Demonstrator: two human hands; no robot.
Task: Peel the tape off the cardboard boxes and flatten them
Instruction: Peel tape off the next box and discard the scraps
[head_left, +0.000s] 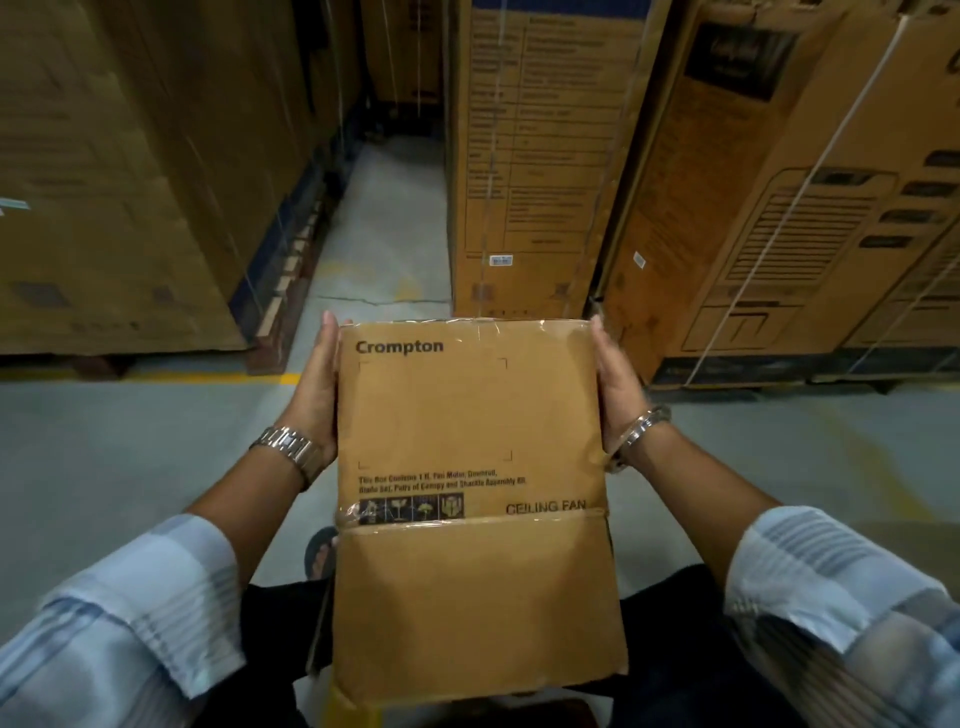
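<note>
A brown cardboard box (467, 415) printed "Crompton" and "CEILING FAN" stands upright over my lap in the middle of the view. Clear tape (467, 522) runs across it below the print, and more clear tape (493, 326) wraps its top edge. My left hand (317, 384) presses flat against the box's left side, and my right hand (615, 389) presses against its right side. Both hands clamp the box between them. A lower flap (472, 613) hangs open toward me.
Tall strapped cartons (540, 156) stand ahead and to the right (779, 208). More big cartons on a pallet (104, 182) fill the left. A narrow aisle of grey concrete floor (395, 218) runs between them. A sandalled foot (319, 553) shows beside the box.
</note>
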